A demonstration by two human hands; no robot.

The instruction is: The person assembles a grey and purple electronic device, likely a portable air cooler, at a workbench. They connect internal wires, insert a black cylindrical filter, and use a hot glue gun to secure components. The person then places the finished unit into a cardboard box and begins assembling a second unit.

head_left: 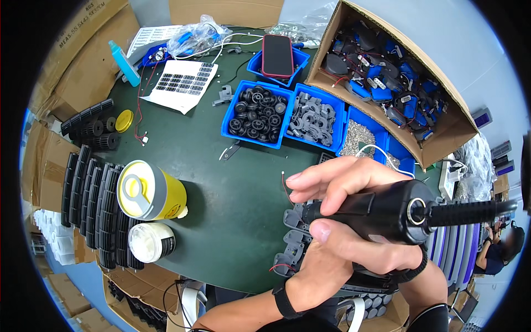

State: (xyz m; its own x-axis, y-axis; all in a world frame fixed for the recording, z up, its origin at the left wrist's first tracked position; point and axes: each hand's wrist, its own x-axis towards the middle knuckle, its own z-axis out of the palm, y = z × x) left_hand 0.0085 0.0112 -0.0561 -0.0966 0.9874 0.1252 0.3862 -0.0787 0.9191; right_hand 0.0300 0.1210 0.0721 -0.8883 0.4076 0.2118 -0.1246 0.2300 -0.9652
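My right hand [381, 252] is closed round a black corded electric screwdriver [376, 213], thumb on the near side and fingers over the far side. The tool lies almost level, its nose to the left and its thick cord running off to the right. Beneath it, my left hand [323, 268] reaches in from the lower edge; its fingers are hidden behind the right hand and the tool. Grey plastic housings [290, 252] with red wires sit just left of the hands, partly covered. I cannot tell whether the left hand holds one.
Blue bins of black wheels [257, 113], grey brackets [312, 119] and small screws [358, 138] line the back. A carton [442, 133] of wired blue parts stands behind them. Left are a yellow cup [171, 193], a white jar [146, 243] and black ribbed rollers [94, 205].
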